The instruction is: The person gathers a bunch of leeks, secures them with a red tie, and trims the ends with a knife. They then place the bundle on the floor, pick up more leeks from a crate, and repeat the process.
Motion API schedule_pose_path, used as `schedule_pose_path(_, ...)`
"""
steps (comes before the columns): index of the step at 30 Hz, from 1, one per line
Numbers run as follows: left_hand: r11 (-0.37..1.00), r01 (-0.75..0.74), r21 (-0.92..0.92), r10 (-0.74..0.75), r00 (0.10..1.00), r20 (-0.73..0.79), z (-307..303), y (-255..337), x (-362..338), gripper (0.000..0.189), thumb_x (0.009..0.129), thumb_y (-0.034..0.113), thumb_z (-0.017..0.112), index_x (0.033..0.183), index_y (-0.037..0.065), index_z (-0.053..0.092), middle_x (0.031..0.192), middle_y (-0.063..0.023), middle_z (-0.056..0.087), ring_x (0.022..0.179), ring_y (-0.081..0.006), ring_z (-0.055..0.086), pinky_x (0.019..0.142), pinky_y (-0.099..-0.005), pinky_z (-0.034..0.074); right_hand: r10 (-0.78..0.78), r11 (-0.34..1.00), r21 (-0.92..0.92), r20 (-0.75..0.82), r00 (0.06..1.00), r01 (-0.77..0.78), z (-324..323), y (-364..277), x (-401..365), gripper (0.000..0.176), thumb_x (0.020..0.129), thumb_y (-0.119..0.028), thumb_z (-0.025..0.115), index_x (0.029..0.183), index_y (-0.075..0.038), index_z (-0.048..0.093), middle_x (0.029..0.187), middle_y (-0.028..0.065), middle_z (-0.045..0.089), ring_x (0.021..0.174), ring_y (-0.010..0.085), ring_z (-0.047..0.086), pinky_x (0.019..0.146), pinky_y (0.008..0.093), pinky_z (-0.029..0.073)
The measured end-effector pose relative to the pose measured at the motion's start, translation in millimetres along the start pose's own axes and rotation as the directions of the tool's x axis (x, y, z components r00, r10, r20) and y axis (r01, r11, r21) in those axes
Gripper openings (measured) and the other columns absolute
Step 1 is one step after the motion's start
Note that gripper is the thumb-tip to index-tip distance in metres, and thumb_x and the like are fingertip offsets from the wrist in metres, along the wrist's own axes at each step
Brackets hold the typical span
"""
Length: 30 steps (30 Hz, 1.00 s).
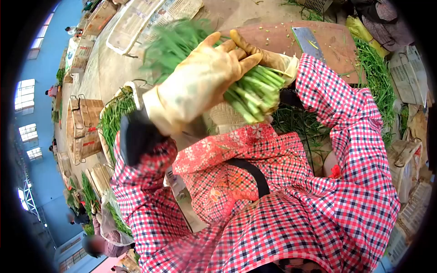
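Observation:
A thick bunch of green stalks [257, 91] is held up between my two gloved hands above the work board. Its pale cut ends point toward the lower right, and its leafy tops blur at the upper left. My left hand [198, 77], in a cream rubber glove, lies across the top of the bunch with its fingers bent over it. My right hand [266, 57], in a stained yellowish glove, grips the bunch from the far side; part of its fingers is hidden behind my left. A broad metal blade [308, 43] lies on the reddish-brown board [334, 41] beyond my right forearm.
Loose green stalks lie in a heap [373, 77] right of the board. A basket of greens [116, 118] stands on the left, near a large woven crate [84, 129]. An empty white crate [134, 22] is ahead. Another person [109, 245] is at the lower left.

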<state>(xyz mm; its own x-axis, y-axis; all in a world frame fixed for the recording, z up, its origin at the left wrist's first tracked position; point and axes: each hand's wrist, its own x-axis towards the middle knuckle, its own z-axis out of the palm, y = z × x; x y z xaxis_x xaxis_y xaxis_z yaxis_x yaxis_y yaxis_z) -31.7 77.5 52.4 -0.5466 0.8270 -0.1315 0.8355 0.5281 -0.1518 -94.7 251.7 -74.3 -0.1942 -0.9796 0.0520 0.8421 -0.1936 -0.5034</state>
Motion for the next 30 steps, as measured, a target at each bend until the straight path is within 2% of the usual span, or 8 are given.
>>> schedule_pose_path(7,0.694,0.214,-0.687,-0.532,0.795,-0.290,64,31,-56,0.070,0.072,-0.017,0.048,0.135,0.012,0.058,0.147,-0.0085,0.049,0.142,-0.0278,0.035,0.119,-0.0457,0.027,-0.174,0.980,-0.149,-0.316,0.933,0.132,-20,23,9,0.048,0.088,-0.034,0.073,0.117,0.003,0.062,0.104,0.0119,0.070,0.091,0.0161,0.070,0.082,0.0307,0.059)
schedule_pose_path(11,0.779,0.274,-0.564,-0.488,0.829,-0.272,73,63,-51,0.082,0.065,-0.022,0.051,0.137,0.017,0.057,0.149,-0.0082,0.046,0.147,-0.0327,0.025,0.120,-0.0454,0.023,-0.343,0.925,-0.280,-0.332,0.879,0.256,-32,29,12,0.068,0.079,-0.028,0.080,0.129,0.002,0.046,0.111,0.0104,0.065,0.097,0.0171,0.066,0.085,0.0306,0.057)
schedule_pose_path(13,0.646,0.135,-0.751,-0.436,0.873,-0.218,47,62,-72,0.076,0.063,-0.014,0.062,0.135,0.011,0.058,0.146,-0.0124,0.049,0.144,-0.0329,0.032,0.120,-0.0440,0.023,-0.350,0.917,-0.332,-0.395,0.849,0.223,-33,26,1,0.068,0.079,-0.025,0.080,0.131,0.002,0.045,0.112,0.0097,0.065,0.097,0.0167,0.066,0.087,0.0303,0.056)
schedule_pose_path(17,-0.049,-0.108,-0.993,-0.861,0.509,-0.013,70,47,-106,0.047,0.087,0.007,0.058,0.131,-0.008,0.054,0.131,-0.0208,0.059,0.125,-0.0295,0.055,0.113,-0.0443,0.036,-0.353,0.909,-0.332,-0.290,0.889,0.253,-39,21,-5,0.064,0.080,-0.024,0.078,0.129,0.002,0.046,0.106,0.0062,0.066,0.094,0.0147,0.066,0.086,0.0291,0.055)
schedule_pose_path(19,-0.281,-0.185,-0.942,-0.736,0.671,0.088,115,38,-96,0.061,0.097,0.046,0.056,0.134,-0.002,0.054,0.130,-0.0139,0.062,0.121,-0.0253,0.057,0.104,-0.0367,0.042,-0.346,0.907,-0.347,-0.294,0.891,0.238,-32,25,0,0.059,0.081,-0.024,0.077,0.126,0.002,0.049,0.103,0.0048,0.065,0.090,0.0133,0.064,0.083,0.0281,0.054)
schedule_pose_path(20,-0.160,0.046,-0.986,-0.745,0.649,0.152,133,31,-89,0.069,0.096,0.056,0.051,0.135,-0.001,0.053,0.130,-0.0139,0.062,0.120,-0.0257,0.058,0.103,-0.0372,0.044,-0.343,0.905,-0.359,-0.291,0.893,0.230,-28,25,5,0.057,0.081,-0.024,0.077,0.125,0.002,0.050,0.102,0.0041,0.064,0.088,0.0126,0.063,0.082,0.0275,0.054)
schedule_pose_path(27,-0.483,-0.689,-0.541,-0.829,0.558,0.028,147,17,-42,0.086,0.077,0.066,0.070,0.134,0.003,0.053,0.128,-0.0120,0.062,0.113,-0.0248,0.062,0.101,-0.0398,0.050,-0.307,0.102,-0.975,-0.221,0.926,-0.199,46,-3,13,0.049,0.087,-0.030,0.073,0.123,0.001,0.060,0.100,0.0070,0.068,0.091,0.0138,0.060,0.083,0.0320,0.049)
schedule_pose_path(30,-0.336,-0.593,-0.732,-0.850,0.525,-0.035,132,21,-47,0.072,0.080,0.049,0.076,0.130,0.002,0.057,0.123,-0.0084,0.064,0.107,-0.0199,0.062,0.097,-0.0361,0.049,-0.371,0.373,-0.914,-0.305,0.877,-0.160,67,-3,17,0.055,0.085,-0.030,0.076,0.127,0.000,0.059,0.114,0.0106,0.069,0.103,0.0172,0.063,0.093,0.0341,0.048)
